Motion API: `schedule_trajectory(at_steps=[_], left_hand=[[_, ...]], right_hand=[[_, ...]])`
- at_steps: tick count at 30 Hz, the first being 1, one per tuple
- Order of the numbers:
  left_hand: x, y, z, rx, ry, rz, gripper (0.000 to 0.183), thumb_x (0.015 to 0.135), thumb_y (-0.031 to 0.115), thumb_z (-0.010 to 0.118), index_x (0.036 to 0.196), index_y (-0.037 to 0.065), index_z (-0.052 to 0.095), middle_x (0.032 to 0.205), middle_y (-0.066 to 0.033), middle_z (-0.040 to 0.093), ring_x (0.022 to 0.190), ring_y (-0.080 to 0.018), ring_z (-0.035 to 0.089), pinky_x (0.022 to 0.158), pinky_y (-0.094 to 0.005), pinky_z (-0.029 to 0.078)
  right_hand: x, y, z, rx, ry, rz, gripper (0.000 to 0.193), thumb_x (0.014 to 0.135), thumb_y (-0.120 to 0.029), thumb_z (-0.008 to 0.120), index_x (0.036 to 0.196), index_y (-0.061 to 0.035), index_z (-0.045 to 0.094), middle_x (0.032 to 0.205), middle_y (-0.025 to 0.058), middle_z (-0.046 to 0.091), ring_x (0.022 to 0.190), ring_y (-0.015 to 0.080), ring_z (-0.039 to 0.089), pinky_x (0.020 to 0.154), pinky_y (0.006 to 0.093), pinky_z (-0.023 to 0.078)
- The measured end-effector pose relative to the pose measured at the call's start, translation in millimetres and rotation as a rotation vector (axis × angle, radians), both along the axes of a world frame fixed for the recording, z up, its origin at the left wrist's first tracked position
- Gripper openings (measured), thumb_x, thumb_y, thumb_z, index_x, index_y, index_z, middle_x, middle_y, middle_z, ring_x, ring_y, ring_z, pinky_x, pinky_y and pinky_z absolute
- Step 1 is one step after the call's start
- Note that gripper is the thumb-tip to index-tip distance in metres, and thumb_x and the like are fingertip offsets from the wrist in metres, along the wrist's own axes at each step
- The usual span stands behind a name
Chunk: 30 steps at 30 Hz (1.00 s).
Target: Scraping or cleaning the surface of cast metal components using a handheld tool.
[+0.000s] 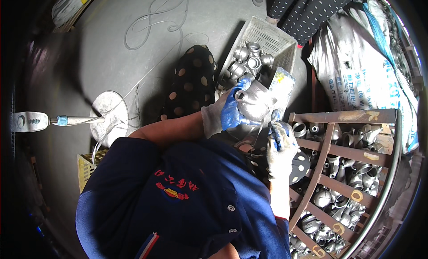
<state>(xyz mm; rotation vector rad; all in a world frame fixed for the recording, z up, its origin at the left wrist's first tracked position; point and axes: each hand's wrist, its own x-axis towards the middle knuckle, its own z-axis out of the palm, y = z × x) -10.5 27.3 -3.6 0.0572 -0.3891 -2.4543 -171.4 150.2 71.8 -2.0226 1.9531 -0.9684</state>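
A rounded silver-grey metal casting (257, 102) with a short round port on its left side is in front of me. My left hand (229, 108), in a white glove with a blue coated palm, is wrapped around its left side. My right hand (281, 141), in a similar worn glove, is just below and right of the casting. Its fingers are pinched together near the casting's lower edge. What lies between them is too small to make out. More castings of the same metal (252, 62) are heaped in a pale plastic crate (272, 36) beyond my left hand.
On the right stands a rusty metal-barred bin (343, 117) holding many metal castings. Large white sacks (350, 63) are behind it. A paint-spotted block (281, 86) is beside the crate. Left are a round stand base (109, 109) and a loose hose (129, 38). Another person's patterned trousers (307, 14) show at top.
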Motion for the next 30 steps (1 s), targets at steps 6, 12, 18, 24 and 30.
schedule_trajectory(at_steps=[6, 12, 18, 24, 30], left_hand=[[-4.0, -0.7, 2.6, 0.118, 0.069, -0.075, 0.049, 0.096, 0.038, 0.040, 0.131, 0.003, 0.041, 0.126, -0.0165, 0.051, 0.115, -0.0282, 0.053, 0.097, -0.0472, 0.044], [-0.6, -0.8, 2.9, -0.055, -0.030, -0.020, 0.049, 0.097, 0.037, 0.041, 0.131, 0.002, 0.041, 0.127, -0.0163, 0.051, 0.116, -0.0276, 0.053, 0.098, -0.0471, 0.043], [1.6, -0.3, -1.3, -0.063, -0.068, 0.029, 0.047, 0.095, 0.036, 0.045, 0.128, 0.002, 0.043, 0.123, -0.0158, 0.053, 0.112, -0.0263, 0.055, 0.094, -0.0438, 0.047], [1.9, 2.4, 6.8, -0.033, -0.090, 0.069, 0.045, 0.094, 0.037, 0.047, 0.124, 0.003, 0.047, 0.120, -0.0161, 0.056, 0.108, -0.0269, 0.058, 0.090, -0.0422, 0.050], [6.8, -2.8, 8.7, -0.119, -0.080, 0.068, 0.048, 0.095, 0.035, 0.046, 0.129, 0.003, 0.041, 0.125, -0.0148, 0.052, 0.113, -0.0255, 0.055, 0.094, -0.0415, 0.047]], right_hand=[[-2.9, 3.9, 1.6, 0.040, 0.102, -0.011, 0.028, 0.074, -0.005, 0.062, 0.101, -0.0059, 0.064, 0.100, 0.0162, 0.061, 0.088, 0.0342, 0.060, 0.078, 0.0411, 0.049], [-11.6, 7.0, 8.8, 0.111, 0.139, 0.017, 0.027, 0.074, -0.008, 0.062, 0.101, -0.0075, 0.064, 0.103, 0.0156, 0.061, 0.089, 0.0339, 0.060, 0.077, 0.0414, 0.049], [-20.7, 3.8, 18.1, 0.147, -0.030, 0.085, 0.021, 0.074, -0.005, 0.057, 0.094, -0.0023, 0.065, 0.090, 0.0154, 0.065, 0.082, 0.0320, 0.063, 0.075, 0.0382, 0.050], [-22.8, 0.7, 25.8, 0.196, -0.153, 0.055, 0.021, 0.073, -0.002, 0.057, 0.092, -0.0006, 0.065, 0.090, 0.0158, 0.065, 0.081, 0.0323, 0.063, 0.074, 0.0372, 0.050], [-18.8, 0.4, 18.2, 0.092, 0.004, 0.066, 0.020, 0.074, -0.005, 0.060, 0.093, -0.0036, 0.066, 0.094, 0.0144, 0.064, 0.085, 0.0317, 0.062, 0.076, 0.0378, 0.050]])
